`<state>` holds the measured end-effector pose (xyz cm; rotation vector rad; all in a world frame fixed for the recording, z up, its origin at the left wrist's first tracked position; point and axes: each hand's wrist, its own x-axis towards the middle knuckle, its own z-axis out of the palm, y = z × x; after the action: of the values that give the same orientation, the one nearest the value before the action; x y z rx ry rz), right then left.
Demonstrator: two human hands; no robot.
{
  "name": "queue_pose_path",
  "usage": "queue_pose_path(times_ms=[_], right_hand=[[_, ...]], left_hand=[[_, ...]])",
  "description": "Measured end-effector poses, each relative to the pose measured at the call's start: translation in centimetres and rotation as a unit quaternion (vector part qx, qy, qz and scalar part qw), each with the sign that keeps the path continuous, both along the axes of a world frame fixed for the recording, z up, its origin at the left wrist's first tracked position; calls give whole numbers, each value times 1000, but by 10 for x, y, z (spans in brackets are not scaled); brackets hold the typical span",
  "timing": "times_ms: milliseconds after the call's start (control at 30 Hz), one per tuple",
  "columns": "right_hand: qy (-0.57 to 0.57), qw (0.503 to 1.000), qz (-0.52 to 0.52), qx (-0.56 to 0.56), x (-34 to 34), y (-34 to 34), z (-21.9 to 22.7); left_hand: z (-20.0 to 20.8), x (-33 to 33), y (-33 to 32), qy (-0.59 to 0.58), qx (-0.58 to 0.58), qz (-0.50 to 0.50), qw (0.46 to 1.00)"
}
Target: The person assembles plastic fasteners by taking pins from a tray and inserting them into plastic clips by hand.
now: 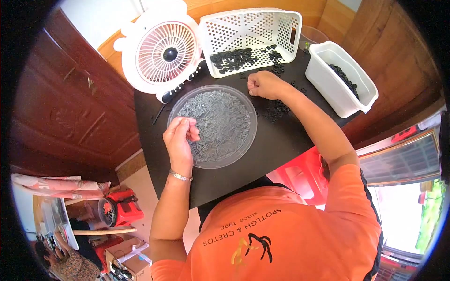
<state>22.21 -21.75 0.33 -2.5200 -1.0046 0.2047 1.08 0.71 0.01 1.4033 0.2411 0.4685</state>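
A round clear tub (254, 122) full of small grey slender pieces (220, 122) sits on the dark table. Over its left rim is my left hand (179, 136), fingers curled together; whatever they may hold is too small to make out. To the tub's upper right, my right hand (266, 85) is closed in a pinch above the table, and its fingertips hide anything in them. Small black ring-like pieces (276, 110) lie scattered beneath and beside that hand. More black pieces (232, 58) lie in a white perforated basket (251, 18) tipped on its side behind it.
A white fan (166, 54) with an animal-shaped frame stands at the back left. At the right edge is a white bin (340, 96) with black pieces inside. A red stool (302, 178) shows beside the table, and another person (70, 257) is at lower left.
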Motion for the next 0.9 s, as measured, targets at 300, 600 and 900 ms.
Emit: queue_pose_path(times_ms=[300, 600, 900], right_hand=[[178, 933, 75, 304, -67, 36, 29], [204, 923, 141, 294, -112, 87, 35], [-26, 977, 201, 73, -101, 70, 29]], left_hand=[[4, -1, -6, 43, 34, -58, 997], [-4, 0, 0, 38, 5, -109, 993], [1, 1, 8, 22, -63, -66, 996]])
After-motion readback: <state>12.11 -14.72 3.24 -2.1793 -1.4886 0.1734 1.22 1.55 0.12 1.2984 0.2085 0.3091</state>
